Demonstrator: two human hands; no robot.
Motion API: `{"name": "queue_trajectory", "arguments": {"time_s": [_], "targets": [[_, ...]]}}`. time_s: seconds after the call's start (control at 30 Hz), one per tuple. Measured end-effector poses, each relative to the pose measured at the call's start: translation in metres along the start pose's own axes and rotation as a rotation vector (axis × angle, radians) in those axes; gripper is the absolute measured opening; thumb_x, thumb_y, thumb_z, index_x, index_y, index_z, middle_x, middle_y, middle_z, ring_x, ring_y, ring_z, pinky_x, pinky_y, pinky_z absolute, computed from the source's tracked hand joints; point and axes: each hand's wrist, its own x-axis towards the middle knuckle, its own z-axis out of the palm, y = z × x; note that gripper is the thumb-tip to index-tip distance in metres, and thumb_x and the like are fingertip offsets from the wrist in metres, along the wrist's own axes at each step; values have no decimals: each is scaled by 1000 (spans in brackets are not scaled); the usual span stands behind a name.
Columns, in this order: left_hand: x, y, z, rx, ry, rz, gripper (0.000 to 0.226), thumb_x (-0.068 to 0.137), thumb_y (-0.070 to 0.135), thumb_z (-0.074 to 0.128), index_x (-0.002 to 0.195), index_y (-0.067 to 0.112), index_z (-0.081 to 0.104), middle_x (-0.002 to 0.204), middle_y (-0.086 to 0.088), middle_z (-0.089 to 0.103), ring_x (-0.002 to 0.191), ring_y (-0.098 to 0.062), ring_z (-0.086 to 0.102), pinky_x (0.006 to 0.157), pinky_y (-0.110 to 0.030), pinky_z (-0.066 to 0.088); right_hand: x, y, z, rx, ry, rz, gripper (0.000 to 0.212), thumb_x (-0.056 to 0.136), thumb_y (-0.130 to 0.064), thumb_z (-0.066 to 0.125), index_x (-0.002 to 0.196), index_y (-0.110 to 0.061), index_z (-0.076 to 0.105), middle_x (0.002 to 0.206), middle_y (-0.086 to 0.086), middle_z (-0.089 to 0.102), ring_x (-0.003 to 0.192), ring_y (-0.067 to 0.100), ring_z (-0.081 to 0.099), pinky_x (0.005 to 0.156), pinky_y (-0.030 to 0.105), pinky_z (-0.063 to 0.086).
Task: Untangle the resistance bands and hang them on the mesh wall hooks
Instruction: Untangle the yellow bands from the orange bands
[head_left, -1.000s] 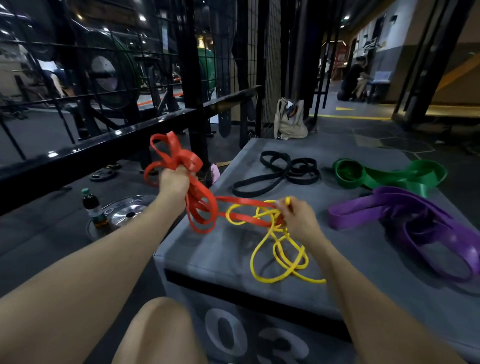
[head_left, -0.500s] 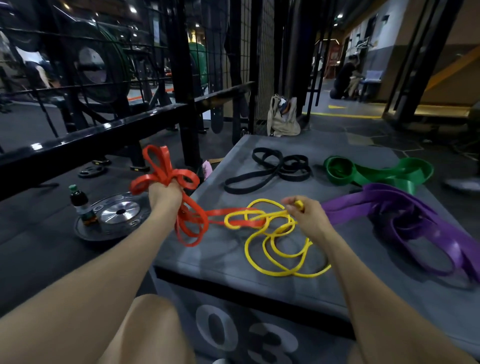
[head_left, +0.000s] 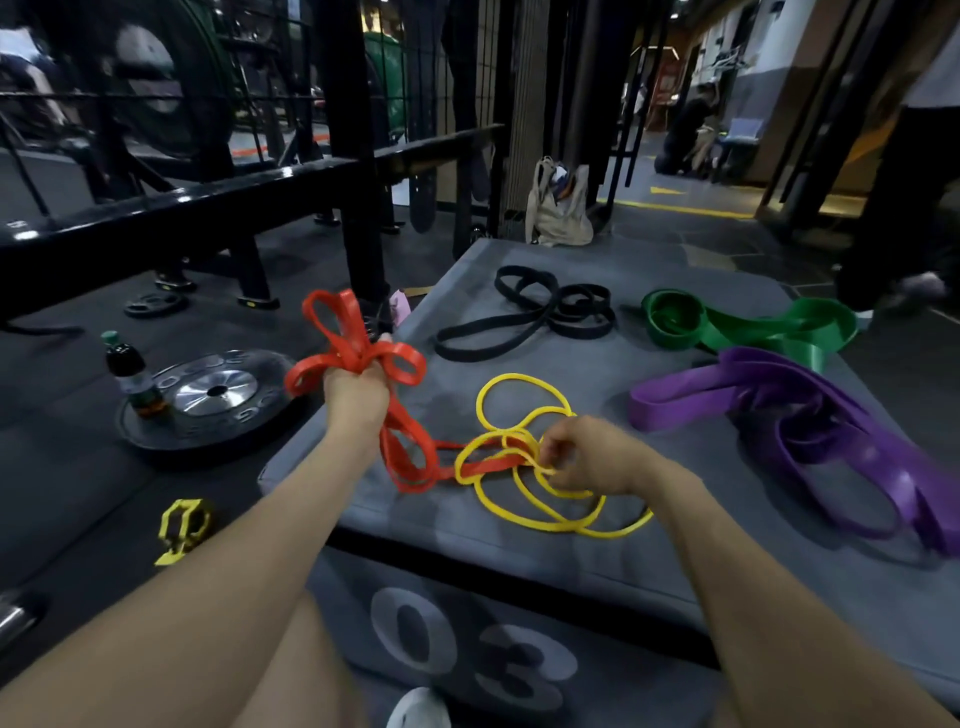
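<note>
Gripping a bunch of gathered loops of the red band (head_left: 358, 353), your left hand (head_left: 357, 397) has stayed raised at the worktop's (head_left: 467, 525) left edge over the last second, while your right hand (head_left: 592, 457) has dropped lower and closer to you and now pinches a strand of the yellow band (head_left: 519, 415) right at the knot. A second ago that yellow band hung bunched from your raised fingers; now it lies spread in open loops on the worktop, and one flat red strand still runs from your left fist through those yellow loops. That suggests the tangle is loosened but not freed: red and yellow remain threaded together, so neither is ready to hang.

The black band (head_left: 524, 317), the green band (head_left: 748, 327) and the purple band (head_left: 810, 415) lie apart from each other further back and to the right, untouched.

Several things you cannot settle from here. Your right fingers curl under your palm, so exactly which yellow strand they hold is hidden, and whether red is caught in the pinch too cannot be told. The purple band is blurred toward the right edge. The mesh wall (head_left: 462, 78) stands behind the black rail (head_left: 208, 208), dark, and no hooks can be made out on it. A small yellow object (head_left: 182, 527) on the floor to the left is too unclear to name.
</note>
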Motion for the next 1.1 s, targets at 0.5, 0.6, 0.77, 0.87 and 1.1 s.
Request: {"name": "queue_trajectory", "arguments": {"time_s": [0.5, 0.6, 0.77, 0.87, 1.1], "targets": [[-4, 11, -11, 83, -4, 126, 21, 83, 25, 69, 65, 24, 60, 55, 11, 54, 50, -6, 47, 54, -25, 38, 25, 4, -4, 140, 437, 153, 14, 88, -26, 60, 81, -17, 52, 86, 8, 56, 79, 25, 54, 68, 29, 35], [0, 18, -15, 276, 53, 357, 23, 84, 27, 68, 65, 23, 55, 62, 11, 56, 63, -14, 52, 65, -23, 39, 17, 12, -14, 297, 544, 228, 11, 91, -21, 55, 89, -15, 46, 85, 5, 61, 82, 25, 57, 74, 35, 44], [3, 24, -25, 516, 144, 495, 24, 85, 36, 65, 75, 15, 57, 68, -1, 59, 66, -20, 55, 62, -25, 35, 7, 23, -23, 215, 567, 196, 5, 90, -17, 58, 91, -14, 55, 82, 7, 66, 87, 29, 61, 72, 31, 42], [-2, 27, -27, 651, 192, 523, 31, 86, 38, 64, 83, 7, 58, 74, -10, 62, 74, -29, 58, 66, -33, 38, 3, 28, -28, 114, 619, 199, 13, 91, -13, 52, 99, -8, 61, 95, 14, 65, 93, 34, 57, 72, 34, 38], [-2, 20, -17, 829, 167, 578, 32, 87, 38, 60, 90, 6, 58, 81, -22, 67, 79, -45, 63, 69, -43, 48, 1, 33, -32, -7, 842, 220, 15, 90, -8, 46, 102, -5, 55, 105, 17, 58, 99, 40, 53, 80, 48, 44]]}}
